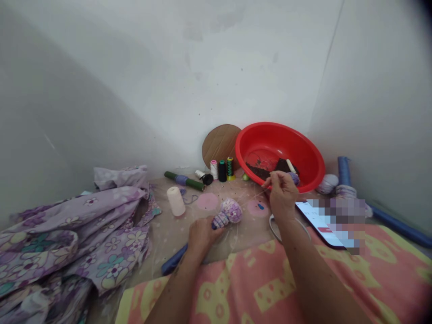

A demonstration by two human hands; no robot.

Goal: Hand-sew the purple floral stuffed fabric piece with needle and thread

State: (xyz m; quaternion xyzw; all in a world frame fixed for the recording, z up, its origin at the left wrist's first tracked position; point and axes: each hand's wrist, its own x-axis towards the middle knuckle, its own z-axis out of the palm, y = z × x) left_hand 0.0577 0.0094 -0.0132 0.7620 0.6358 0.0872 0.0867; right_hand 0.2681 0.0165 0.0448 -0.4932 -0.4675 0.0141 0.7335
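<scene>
- Floral bundle (231, 210): mid-floor, in front of thread spools (222, 171).
- Left hand (202, 234): curled closed round its wound neck.
- Right hand (283, 193): fingertips pinched; can't tell if thread's held.
- Bundle likely light, squashy head, firmer neck; grip neck.
- Left hand hides whether blue rod (173, 261) joins it.

Looking forward and down from the head, wall (209, 67) filling the top, left hand (202, 235), right hand (283, 194) close below!
</scene>
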